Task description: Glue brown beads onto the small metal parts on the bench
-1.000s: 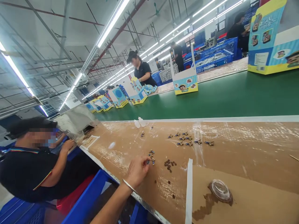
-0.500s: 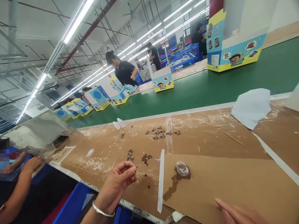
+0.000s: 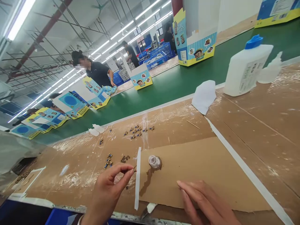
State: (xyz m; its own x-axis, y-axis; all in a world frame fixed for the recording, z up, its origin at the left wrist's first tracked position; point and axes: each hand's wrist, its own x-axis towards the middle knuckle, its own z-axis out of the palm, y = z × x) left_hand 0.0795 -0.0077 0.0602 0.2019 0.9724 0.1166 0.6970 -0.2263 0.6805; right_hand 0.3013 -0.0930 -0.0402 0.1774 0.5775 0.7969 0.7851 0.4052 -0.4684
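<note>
The left hand (image 3: pixel 109 189) pinches a tiny part (image 3: pixel 135 169) between thumb and forefinger, just beside the white tape (image 3: pixel 137 181) as seen from above. The part is so small and so covered by the fingertips that its shape and exact kind cannot be told.

The right hand (image 3: pixel 206 200) is over the near side of the brown card (image 3: pixel 187 165), its fingers bent and close together; whether they grasp anything thin cannot be made out. The two hands are apart, with the clear dish (image 3: pixel 154 162) on the card beyond the gap between them, a dark stain (image 3: pixel 146 184) running from it toward the tape.

The step in hand looks to be handling one part, picked up and presented in front of the body. Judging from this pose, the next move calls for a firm but light pinch, a turn of the part to show the face wanted, and the right fingers brought close without brushing the dish.

Left of the tape on the counter (image 3: pixel 171 131) are brown pieces (image 3: pixel 125 158) and a blue-and-gold cluster (image 3: pixel 108 161); another group (image 3: pixel 138 132) is farther back, near the belt (image 3: pixel 164 86).
</note>
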